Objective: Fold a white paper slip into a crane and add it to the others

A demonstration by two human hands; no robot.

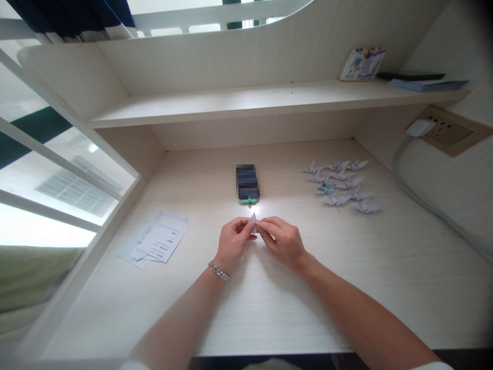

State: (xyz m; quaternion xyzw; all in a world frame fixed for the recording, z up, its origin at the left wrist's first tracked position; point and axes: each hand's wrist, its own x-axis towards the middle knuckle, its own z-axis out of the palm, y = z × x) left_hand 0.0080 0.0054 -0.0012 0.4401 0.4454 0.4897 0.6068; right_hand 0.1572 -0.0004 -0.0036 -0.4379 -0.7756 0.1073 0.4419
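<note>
Both hands meet over the middle of the pale wooden desk [346, 288]. My left hand [232, 241], with a chain bracelet on its wrist, pinches the left side of a small folded piece of white paper [253, 222]. My right hand [283, 240] pinches the same paper from the right. The paper stands up as a small point between the fingertips of both hands. Just beyond the hands lies a phone [247, 184] with a teal end, its screen blurred.
Several folded paper cranes [341, 186] lie grouped at the right rear of the desk. Printed paper slips [157, 240] lie at the left. A shelf [269, 100] above holds a booklet [362, 64] and papers. A grey cable [427, 205] runs from a wall socket [449, 132].
</note>
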